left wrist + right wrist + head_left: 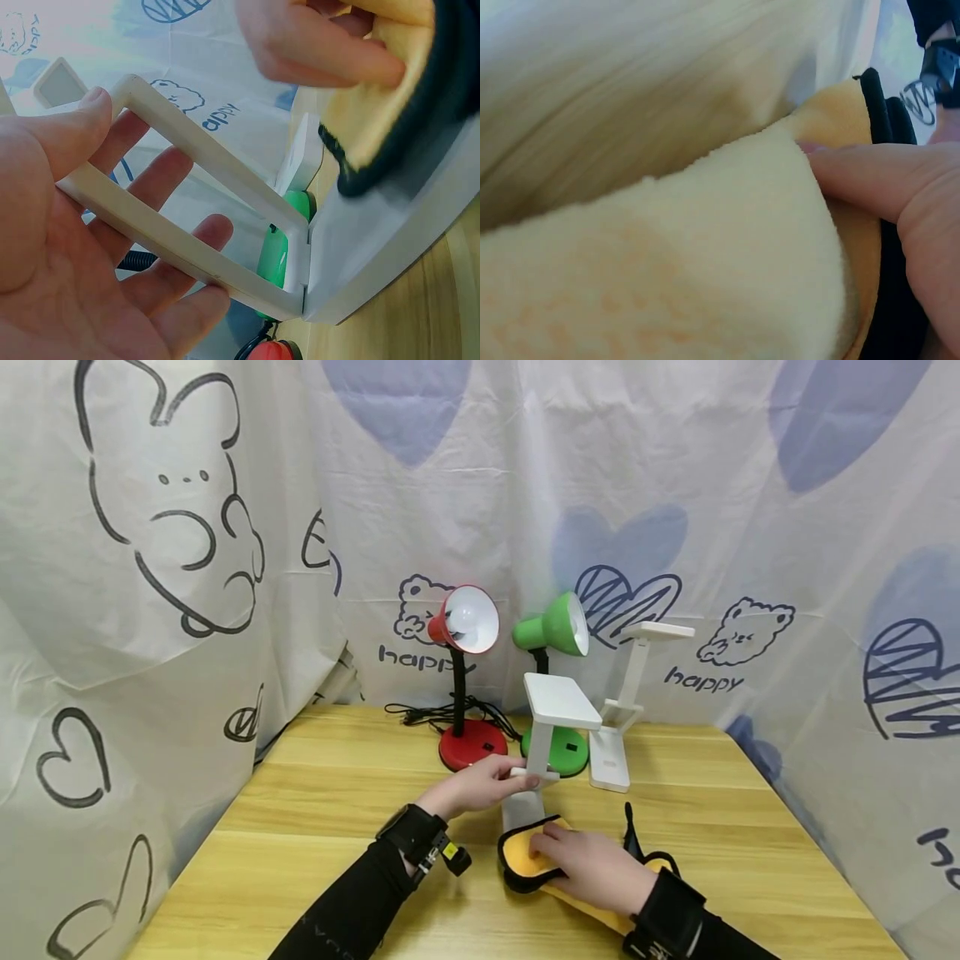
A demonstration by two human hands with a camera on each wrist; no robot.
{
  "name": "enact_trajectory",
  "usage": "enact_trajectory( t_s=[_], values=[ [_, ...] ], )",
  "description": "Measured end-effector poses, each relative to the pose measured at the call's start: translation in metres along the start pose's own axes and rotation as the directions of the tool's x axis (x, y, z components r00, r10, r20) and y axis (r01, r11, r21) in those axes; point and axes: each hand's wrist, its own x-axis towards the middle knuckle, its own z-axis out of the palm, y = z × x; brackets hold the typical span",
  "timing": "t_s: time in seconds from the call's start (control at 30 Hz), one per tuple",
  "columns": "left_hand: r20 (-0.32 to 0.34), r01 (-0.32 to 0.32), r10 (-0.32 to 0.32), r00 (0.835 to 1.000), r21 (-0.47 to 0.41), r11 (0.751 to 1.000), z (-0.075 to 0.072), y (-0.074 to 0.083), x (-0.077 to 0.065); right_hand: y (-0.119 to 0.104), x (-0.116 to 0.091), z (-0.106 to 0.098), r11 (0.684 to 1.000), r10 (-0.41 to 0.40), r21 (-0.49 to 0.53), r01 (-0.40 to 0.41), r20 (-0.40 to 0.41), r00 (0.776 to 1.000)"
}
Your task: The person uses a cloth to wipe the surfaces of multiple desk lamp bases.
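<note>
A white folding desk lamp (pixel 564 700) stands at the middle of the table, its flat head above a slim stem. My left hand (pixel 483 785) grips that lamp low on the stem; in the left wrist view, the thumb and fingers (pixel 169 176) hook around the open white frame (pixel 240 184). A yellow cloth with black edging (pixel 525 852) lies over the near part of the lamp's base (pixel 522 810). Fingers of my right hand (pixel 600 868) pinch this cloth, and its folded pale fabric (pixel 705 255) fills much of the right wrist view.
Behind stand a red lamp (pixel 472 743), a green lamp (pixel 558 752) and a second white lamp (pixel 611 760). Black cables (pixel 420 713) lie around the red lamp's base. A printed curtain (pixel 510 510) hangs behind the wooden table (pixel 300 827).
</note>
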Motion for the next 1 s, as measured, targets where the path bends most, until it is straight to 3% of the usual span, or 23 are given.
enact_trajectory(
  t_s=[0.13, 0.27, 0.5, 0.8, 1.0],
  values=[
    [-0.005, 0.001, -0.001, 1.000, 0.001, 1.000, 0.001, -0.001, 0.000, 0.007, -0.007, 0.000, 0.999, 0.004, 0.054, -0.004, -0.003, 1.000],
    [-0.010, 0.001, -0.001, 1.000, 0.006, 1.000, 0.001, -0.002, 0.001, 0.007, -0.005, 0.003, 1.000, -0.012, 0.015, 0.013, -0.024, 1.000],
    [-0.013, 0.003, -0.003, 1.000, -0.002, 1.000, 0.002, -0.002, 0.001, -0.006, 0.011, 0.006, 0.997, -0.033, -0.064, 0.032, -0.013, 0.999],
    [-0.021, -0.026, 0.026, 0.999, 0.014, 1.000, 0.001, 0.000, -0.002, -0.029, 0.043, 0.010, 0.996, -0.078, -0.033, 0.077, -0.023, 0.997],
    [-0.016, -0.033, 0.033, 0.999, 0.027, 0.999, 0.001, -0.004, -0.001, -0.027, 0.042, 0.011, 0.998, -0.067, -0.012, 0.066, -0.011, 0.998]
  ],
)
